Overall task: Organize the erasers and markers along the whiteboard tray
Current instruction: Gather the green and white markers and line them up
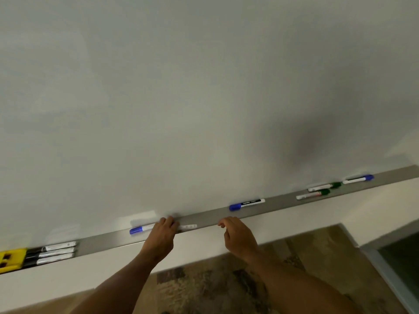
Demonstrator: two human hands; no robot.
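A long grey whiteboard tray (108, 240) runs from lower left to upper right. My left hand (164, 232) is closed over a blue-capped marker (141, 229) lying on the tray; its white tail (189, 227) sticks out to the right of the fingers. My right hand (235, 234) hovers at the tray's front edge with loosely curled fingers, holding nothing. A second blue marker (247, 203) lies further right, then two green markers (314, 194) (325, 186) and another blue marker (358, 179). At the far left sit a yellow eraser (10, 260) and three black markers (51, 254) side by side.
The whiteboard (204, 87) fills the upper view, with a dark shadow at right. Below the tray is a white wall band, then a patterned brown carpet (215, 279). A grey-framed panel (399, 264) stands at the lower right.
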